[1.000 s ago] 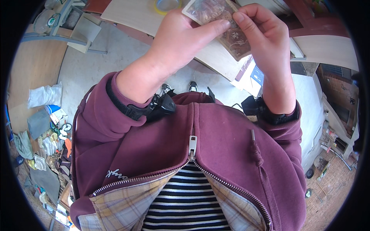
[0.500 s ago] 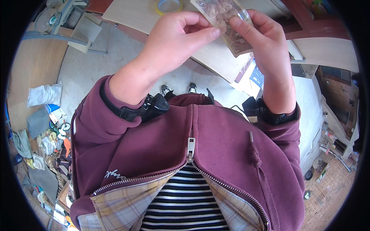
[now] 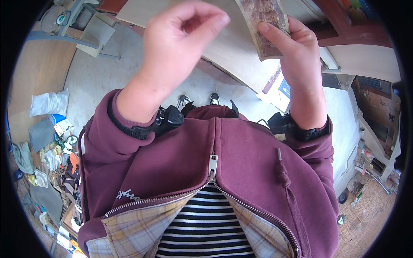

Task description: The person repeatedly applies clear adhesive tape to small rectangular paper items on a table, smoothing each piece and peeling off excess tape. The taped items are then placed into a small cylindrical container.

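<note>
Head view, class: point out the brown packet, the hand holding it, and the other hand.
brown packet (image 3: 264, 26), head view, on its flat face.
right hand (image 3: 301, 73), head view, back of hand.
left hand (image 3: 176, 47), head view, back of hand.

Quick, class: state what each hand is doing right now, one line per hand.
Left hand: empty, fingers curled loosely, thumb and fingertips close together, holding nothing.
Right hand: closed on a brownish flat packet, gripped along its edge.
</note>
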A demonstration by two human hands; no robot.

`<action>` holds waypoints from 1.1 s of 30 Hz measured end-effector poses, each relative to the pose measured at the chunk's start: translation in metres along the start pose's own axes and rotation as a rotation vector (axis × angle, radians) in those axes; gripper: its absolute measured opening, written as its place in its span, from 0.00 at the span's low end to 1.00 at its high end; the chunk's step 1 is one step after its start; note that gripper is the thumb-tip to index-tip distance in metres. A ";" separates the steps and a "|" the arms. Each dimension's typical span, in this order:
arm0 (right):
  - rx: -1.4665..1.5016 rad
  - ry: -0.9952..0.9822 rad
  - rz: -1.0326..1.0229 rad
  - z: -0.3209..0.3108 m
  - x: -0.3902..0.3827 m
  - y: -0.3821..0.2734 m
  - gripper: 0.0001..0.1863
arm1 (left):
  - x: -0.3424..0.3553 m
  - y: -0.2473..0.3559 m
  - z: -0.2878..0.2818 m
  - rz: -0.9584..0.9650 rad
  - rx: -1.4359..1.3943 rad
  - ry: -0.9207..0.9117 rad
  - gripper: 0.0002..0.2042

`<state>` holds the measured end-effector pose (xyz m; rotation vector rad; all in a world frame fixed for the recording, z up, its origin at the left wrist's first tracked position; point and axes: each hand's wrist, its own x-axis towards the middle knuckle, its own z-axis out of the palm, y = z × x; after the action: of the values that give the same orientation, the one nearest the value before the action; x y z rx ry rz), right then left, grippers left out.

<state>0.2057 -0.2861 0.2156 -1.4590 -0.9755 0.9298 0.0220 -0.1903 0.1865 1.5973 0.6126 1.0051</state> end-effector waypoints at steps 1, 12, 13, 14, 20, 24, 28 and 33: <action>-0.012 0.007 -0.003 0.001 -0.001 -0.001 0.11 | -0.003 0.002 0.001 -0.032 0.007 -0.036 0.07; -0.075 0.060 0.003 0.013 -0.003 0.000 0.12 | -0.005 0.000 0.012 -0.224 -0.031 -0.085 0.08; -0.066 0.068 0.000 0.014 -0.003 0.000 0.12 | -0.006 -0.001 0.012 -0.198 -0.058 -0.093 0.09; -0.045 0.081 -0.008 0.015 -0.003 0.001 0.12 | -0.006 -0.003 0.012 -0.235 -0.085 -0.091 0.09; -0.016 0.085 -0.007 0.016 -0.005 0.002 0.12 | -0.006 -0.012 0.013 -0.266 -0.269 -0.119 0.08; -0.015 0.044 -0.005 0.014 -0.004 0.004 0.13 | -0.006 -0.013 0.015 -0.238 -0.287 -0.134 0.06; 0.110 -0.094 0.004 0.011 -0.002 0.006 0.14 | -0.005 -0.011 0.013 -0.222 -0.302 -0.185 0.05; 0.184 -0.131 0.085 0.012 -0.001 0.006 0.13 | -0.006 -0.010 0.013 -0.224 -0.253 -0.209 0.09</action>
<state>0.1944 -0.2835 0.2089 -1.3049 -0.9024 1.1581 0.0316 -0.1992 0.1746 1.3554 0.4874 0.7084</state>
